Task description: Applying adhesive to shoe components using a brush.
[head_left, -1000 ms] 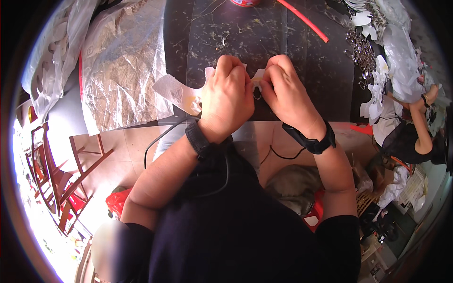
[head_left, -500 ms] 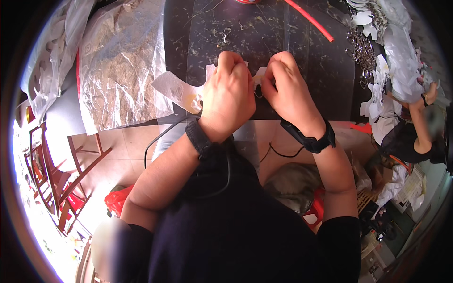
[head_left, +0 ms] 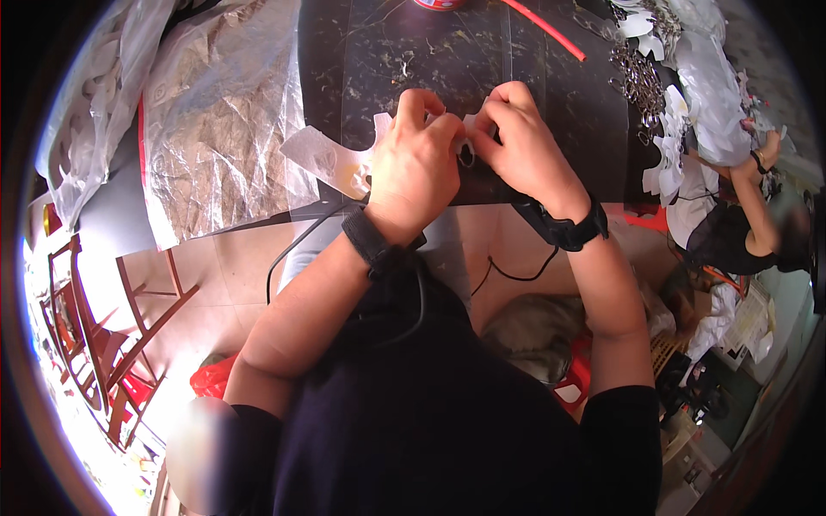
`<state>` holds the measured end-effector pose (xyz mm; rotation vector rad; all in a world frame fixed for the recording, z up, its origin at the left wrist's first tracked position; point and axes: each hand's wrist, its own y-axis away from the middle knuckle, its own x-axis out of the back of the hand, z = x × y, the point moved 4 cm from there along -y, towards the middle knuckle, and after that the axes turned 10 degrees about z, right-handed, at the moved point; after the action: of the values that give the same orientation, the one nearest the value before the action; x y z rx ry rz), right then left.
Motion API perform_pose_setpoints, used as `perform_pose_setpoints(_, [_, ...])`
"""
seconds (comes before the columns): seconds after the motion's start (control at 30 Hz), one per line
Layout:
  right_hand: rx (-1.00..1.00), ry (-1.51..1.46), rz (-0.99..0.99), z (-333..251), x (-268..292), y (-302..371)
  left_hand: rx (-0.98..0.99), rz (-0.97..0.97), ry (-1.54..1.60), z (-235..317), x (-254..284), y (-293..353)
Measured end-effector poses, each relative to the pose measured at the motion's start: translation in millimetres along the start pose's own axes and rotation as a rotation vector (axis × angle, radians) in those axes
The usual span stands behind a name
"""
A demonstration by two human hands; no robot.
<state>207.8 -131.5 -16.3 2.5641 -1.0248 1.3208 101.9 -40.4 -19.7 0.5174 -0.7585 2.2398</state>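
Jutting from left hand [head_left: 413, 170]: white strip [head_left: 320, 157]

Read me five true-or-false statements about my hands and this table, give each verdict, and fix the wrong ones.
1. The left hand and right hand have curled fingers at pale cut-out material. True.
2. The red stick lies nearer the body than the hands. False: the red stick lies beyond them.
3. Each wrist wears a dark band. True.
4. The shiny metal pieces lie left of the left hand. False: the shiny metal pieces lie right of both hands.
5. The tabletop is plain white. False: the tabletop is dark with pale marks.
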Motion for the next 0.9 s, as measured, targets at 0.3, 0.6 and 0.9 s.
perform_pose_setpoints(0.3, [0.092,0.004,0.033,-4.9,3.1,2.0,0.016,-0.011,0.004,-2.9,-1.0,0.9])
perform_pose_setpoints(0.6, [-0.037,0.005,0.035,1.3,5.3,1.5,0.02,-0.018,0.008,-2.4,-0.8,2.6])
perform_pose_setpoints(0.9, [-0.028,0.046,0.047,-2.0,5.8,0.9,0.002,-0.025,0.009,-3.0,-2.9,0.8])
